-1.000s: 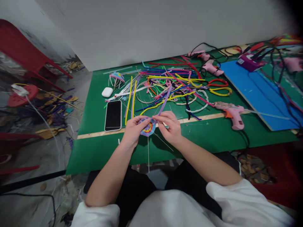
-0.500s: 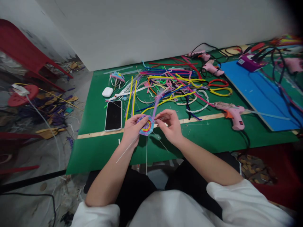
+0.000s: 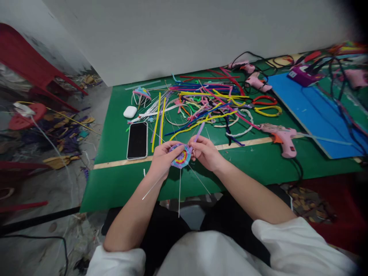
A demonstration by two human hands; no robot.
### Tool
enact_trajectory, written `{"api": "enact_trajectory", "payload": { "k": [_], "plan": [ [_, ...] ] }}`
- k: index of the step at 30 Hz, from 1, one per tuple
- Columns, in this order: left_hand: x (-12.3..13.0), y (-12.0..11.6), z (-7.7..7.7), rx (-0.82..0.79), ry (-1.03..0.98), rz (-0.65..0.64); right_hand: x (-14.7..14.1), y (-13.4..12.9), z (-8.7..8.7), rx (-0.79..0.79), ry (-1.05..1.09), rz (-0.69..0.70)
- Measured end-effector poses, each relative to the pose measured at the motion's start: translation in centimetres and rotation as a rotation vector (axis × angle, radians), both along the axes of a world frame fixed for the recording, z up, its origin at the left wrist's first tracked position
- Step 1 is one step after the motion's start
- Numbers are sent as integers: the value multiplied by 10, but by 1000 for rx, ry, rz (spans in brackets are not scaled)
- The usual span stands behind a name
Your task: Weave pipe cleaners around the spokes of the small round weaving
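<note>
A round woven disc [image 3: 182, 156] with blue, purple, yellow and red rings is gripped at its left side by my left hand [image 3: 162, 158], thumb on top. Thin pale rods stick out from the disc, some toward my body. At the disc's right edge, my right hand [image 3: 205, 152] pinches a light purple pipe cleaner [image 3: 199, 132], whose free end points up and to the right. Behind my hands lies a pile of colourful pipe cleaners [image 3: 212, 99]. Two yellow pipe cleaners [image 3: 156, 122] lie just left of the pile.
A phone [image 3: 137, 140] and a white case [image 3: 130, 112] lie left on the green table [image 3: 115, 184]. Red and yellow scissors [image 3: 266, 105], a pink glue gun [image 3: 283, 140] and a blue board [image 3: 310, 115] are at the right. A small umbrella-shaped piece [image 3: 142, 95] stands at the back left.
The purple pipe cleaner has swung from nearly upright to a slant toward the right, with my right fingers now pinching it. The disc and my left hand have shifted slightly right.
</note>
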State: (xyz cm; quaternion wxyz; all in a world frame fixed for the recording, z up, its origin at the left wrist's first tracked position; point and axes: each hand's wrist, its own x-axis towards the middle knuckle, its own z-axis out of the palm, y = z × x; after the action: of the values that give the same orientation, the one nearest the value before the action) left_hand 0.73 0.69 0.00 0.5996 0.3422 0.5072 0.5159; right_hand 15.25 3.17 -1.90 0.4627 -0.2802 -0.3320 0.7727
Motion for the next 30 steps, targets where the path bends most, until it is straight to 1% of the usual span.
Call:
{"api": "enact_trajectory", "payload": {
  "k": [3, 7, 9, 11, 16, 20, 22, 24, 27, 30],
  "plan": [
    [0, 0, 0, -1, -39, 2, 1, 1, 0, -13, 24, 40],
    [1, 0, 2, -1, -82, 27, 3, 2, -1, -27, 1, 57],
    [1, 1, 3, 5, -109, 43, 2, 1, -2, -18, -3, 51],
    [1, 2, 4, 1, -138, 57, 1, -1, -2, 6, 2, 17],
    [1, 2, 5, -84, -197, 49, -2, -6, 0, 119, -18, -68],
    [0, 3, 4, -133, -207, 14, -1, -7, -1, 277, -106, -87],
    [-1, 3, 3, -129, -214, 12, -1, -7, -2, 360, -139, -107],
    [-1, 4, 2, -119, -214, 28, -2, -7, -3, 410, -176, -149],
    [-1, 5, 1, -88, -194, 68, -3, -7, -3, 434, -239, -213],
    [1, 4, 0, -21, -131, 132, -5, -10, -3, 426, -274, -266]
  ]
}}
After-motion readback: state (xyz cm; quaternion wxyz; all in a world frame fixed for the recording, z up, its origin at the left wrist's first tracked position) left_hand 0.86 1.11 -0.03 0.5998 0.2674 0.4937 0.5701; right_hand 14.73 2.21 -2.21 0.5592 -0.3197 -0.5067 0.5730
